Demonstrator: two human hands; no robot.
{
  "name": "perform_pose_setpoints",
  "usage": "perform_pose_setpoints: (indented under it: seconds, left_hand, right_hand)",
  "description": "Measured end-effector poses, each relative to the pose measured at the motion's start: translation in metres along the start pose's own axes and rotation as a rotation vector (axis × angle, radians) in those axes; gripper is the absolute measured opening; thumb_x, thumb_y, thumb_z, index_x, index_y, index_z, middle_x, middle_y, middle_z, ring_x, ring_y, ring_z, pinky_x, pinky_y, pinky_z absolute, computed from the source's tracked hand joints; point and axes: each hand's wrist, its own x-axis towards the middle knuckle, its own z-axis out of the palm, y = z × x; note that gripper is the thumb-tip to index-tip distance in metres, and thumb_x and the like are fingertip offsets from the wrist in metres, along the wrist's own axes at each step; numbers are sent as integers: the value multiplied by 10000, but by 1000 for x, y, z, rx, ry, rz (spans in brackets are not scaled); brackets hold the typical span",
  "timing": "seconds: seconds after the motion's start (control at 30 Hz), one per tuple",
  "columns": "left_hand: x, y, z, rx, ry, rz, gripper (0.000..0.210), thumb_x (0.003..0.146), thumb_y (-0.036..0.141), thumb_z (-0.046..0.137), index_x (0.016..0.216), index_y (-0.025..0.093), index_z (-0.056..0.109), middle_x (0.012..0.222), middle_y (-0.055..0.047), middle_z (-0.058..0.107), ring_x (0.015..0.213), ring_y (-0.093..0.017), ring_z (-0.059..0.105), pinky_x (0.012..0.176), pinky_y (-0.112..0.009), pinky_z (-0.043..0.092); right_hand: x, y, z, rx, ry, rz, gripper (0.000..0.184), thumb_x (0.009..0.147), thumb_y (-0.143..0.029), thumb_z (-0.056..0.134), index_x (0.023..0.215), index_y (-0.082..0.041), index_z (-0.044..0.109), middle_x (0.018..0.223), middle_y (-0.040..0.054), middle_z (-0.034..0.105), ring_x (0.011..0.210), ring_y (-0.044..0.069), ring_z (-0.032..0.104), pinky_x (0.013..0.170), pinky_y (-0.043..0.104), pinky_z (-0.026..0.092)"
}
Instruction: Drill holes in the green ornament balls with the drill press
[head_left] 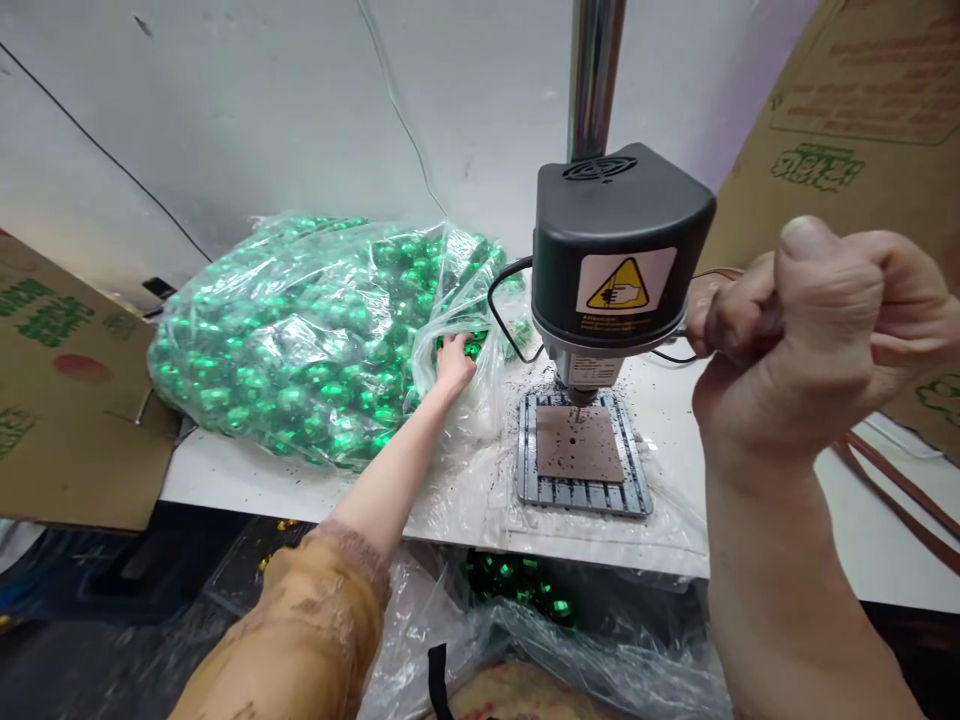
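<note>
My left hand (454,364) reaches into the mouth of a clear plastic bag (431,345) full of shiny green faceted beads (300,340). Its fingers are apart over the beads at the opening; some fingertips are hidden. To the right stands a small black bench drill press (622,250) with a hand-warning label. My right hand (817,320) is closed in a fist at its side, around the feed handle, which the fingers mostly cover. Under the chuck (581,393), a brown board (592,462) with a dark hole lies on the slotted metal base (634,500).
Dark shavings lie around the base on the white table (675,400). Cardboard boxes stand at left (75,400) and right (832,110). Below the table edge, an open plastic bag (637,620) holds more green beads (517,580). A black cable (491,305) loops beside the drill.
</note>
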Motion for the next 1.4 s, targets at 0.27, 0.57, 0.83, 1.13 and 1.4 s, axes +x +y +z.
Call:
perform_pose_setpoints:
  seconds: [0.27,0.57,0.83,1.13,1.4]
  left_hand:
    - [5,2,7,13,-26,2,356,824,127,647,1168,178,726,1147,-134,647,1084,-310,642,1040,-445,465]
    - [-79,28,-13,-1041,-372,-224,458,854,490,666,1232,234,636,918,-36,675,687,-157,615,592,-275,467]
    - [-121,31,17,-941,-464,-72,602,701,481,895,1181,206,658,1000,-44,723,872,-169,655,722,-273,499]
    - [-131,32,42,-959,-511,-37,650,674,462,938,1175,183,633,1084,-72,720,942,-196,679,865,-349,538]
    - [-131,37,45,-910,-574,24,630,710,449,920,1217,181,661,1092,-75,736,936,-196,698,870,-334,549]
  right_hand:
    - [-1,0,-2,10,-25,-8,427,880,-224,638,529,-220,394,432,-68,361,387,84,368,430,336,296]
    - [-4,-1,-1,-13,-8,-12,431,913,-213,605,535,-177,401,451,-73,373,422,33,350,498,276,293]
    - [-1,4,-4,29,-33,-2,428,882,-264,662,541,-220,407,423,-79,376,373,75,346,435,321,287]
    - [-1,3,-3,58,-44,-11,423,882,-252,662,577,-229,370,431,-82,364,378,78,340,418,309,296]
    - [-3,2,-3,46,-47,2,456,896,-314,670,576,-214,360,444,-81,371,393,62,336,431,287,296]
